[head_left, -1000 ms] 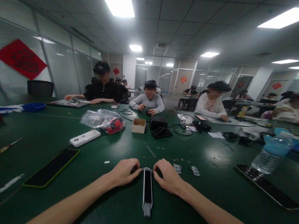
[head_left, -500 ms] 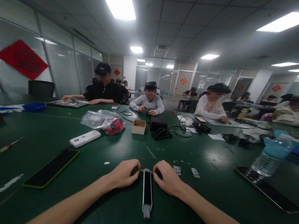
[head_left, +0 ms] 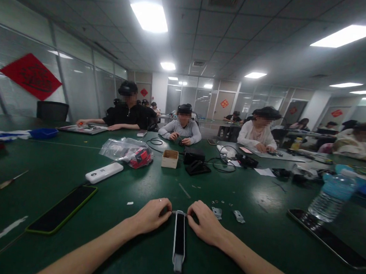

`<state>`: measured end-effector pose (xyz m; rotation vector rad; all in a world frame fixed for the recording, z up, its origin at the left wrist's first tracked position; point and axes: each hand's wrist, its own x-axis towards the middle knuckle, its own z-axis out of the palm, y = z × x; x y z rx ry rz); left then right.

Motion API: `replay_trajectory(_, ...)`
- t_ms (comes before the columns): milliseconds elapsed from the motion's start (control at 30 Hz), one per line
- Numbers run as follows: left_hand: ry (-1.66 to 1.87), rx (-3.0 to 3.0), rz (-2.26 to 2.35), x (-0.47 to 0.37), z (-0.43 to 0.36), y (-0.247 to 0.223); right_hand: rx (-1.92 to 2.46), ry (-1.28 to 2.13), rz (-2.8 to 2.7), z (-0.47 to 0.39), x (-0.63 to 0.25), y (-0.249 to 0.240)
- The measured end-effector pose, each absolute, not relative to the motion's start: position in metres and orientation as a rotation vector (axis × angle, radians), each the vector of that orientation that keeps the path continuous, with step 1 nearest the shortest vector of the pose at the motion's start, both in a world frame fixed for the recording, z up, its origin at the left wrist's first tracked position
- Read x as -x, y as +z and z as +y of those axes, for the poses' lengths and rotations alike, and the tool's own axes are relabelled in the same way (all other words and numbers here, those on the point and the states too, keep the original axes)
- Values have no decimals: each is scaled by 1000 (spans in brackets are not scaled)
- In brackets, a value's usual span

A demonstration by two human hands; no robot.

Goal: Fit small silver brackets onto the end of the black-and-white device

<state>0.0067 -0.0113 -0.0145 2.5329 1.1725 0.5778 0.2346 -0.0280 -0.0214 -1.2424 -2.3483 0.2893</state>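
Note:
A long, narrow grey-and-white device (head_left: 180, 238) with a black strip down its face lies on the green table, its far end between my hands. My left hand (head_left: 154, 214) is closed in a pinch on a small metal part (head_left: 173, 212) at the left of that end. From the other side, my right hand (head_left: 206, 222) pinches at the device's far right corner; what its fingertips hold is hidden. Beyond my right hand lie two small metal brackets (head_left: 239, 216) and several tiny rings or screws (head_left: 223, 202).
A phone in a green case (head_left: 62, 210) and a white power bank (head_left: 104, 172) lie to the left. At the right, a water bottle (head_left: 332, 199) stands beside another phone (head_left: 327, 237). Farther back are a bagged red item (head_left: 140, 157) and a small box (head_left: 170, 159). Co-workers sit opposite.
The camera has tilted slightly up, so the scene sits lower in view. Both my hands keep their pinch at the device's far end. A co-worker's hands at the right have shifted.

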Motion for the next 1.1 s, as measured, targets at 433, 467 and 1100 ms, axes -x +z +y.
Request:
replay_trajectory(433,508,-2545,1191,-6,-9,-19,1185,293,-2347,-26,-234,-23)
replay_trajectory(467,505,-2548,1192,-6,-8,-19,1180,295,-2346,-26,-235,-23)
replay_trajectory(1100,502,-2585,1192,-5,-9,-20,1220,321,-2342,-29,-235,-17)
